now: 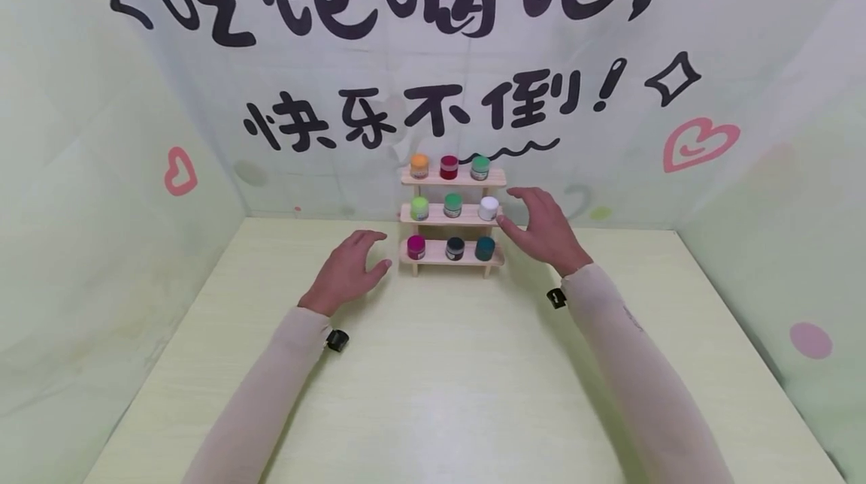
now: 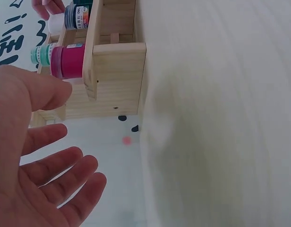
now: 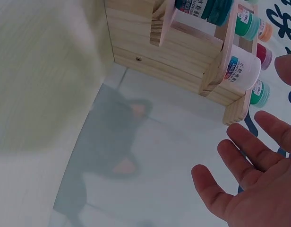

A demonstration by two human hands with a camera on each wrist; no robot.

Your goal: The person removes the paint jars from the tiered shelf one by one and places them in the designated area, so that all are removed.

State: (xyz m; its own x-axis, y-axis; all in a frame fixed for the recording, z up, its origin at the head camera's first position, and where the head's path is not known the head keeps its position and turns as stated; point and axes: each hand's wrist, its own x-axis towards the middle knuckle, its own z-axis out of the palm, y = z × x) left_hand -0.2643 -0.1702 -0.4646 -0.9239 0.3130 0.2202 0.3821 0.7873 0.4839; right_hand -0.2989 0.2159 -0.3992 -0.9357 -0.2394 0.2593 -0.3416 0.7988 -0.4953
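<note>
**Hands flank the paint rack — right hand nearer the white jar**

Sleeves reach in from the near edge of the pale yellow table (image 1: 433, 394), both arms angled toward the far edge, where a three-tier wooden rack (image 1: 452, 258) stands against the back wall at about the middle of that edge.

Nearest lies the left hand (image 1: 346, 270), low over the table just off the rack's left end. Its fingers are spread and relaxed, holding nothing; the left wrist view shows the thumb close to the magenta jar (image 2: 67, 60) on the bottom tier, though whether it touches is hard to tell from that angle.

Further in and higher, the right hand (image 1: 541, 232) hangs at the rack's right end, level with the middle tier. Its fingers are spread too and grip nothing. The white jar (image 1: 489, 207) sits at the right end of that middle shelf, directly left of the right thumb — just beside it, seemingly apart. The jar stands upright, its long axis vertical, cap upward. Of the two hands the right is plainly the nearer to it; the left would have to cross the whole rack.

Beyond, the top tier carries an orange jar (image 1: 419, 165), a dark red jar (image 1: 449, 166) and a green jar (image 1: 480, 167), all out of either hand's immediate reach.
</note>
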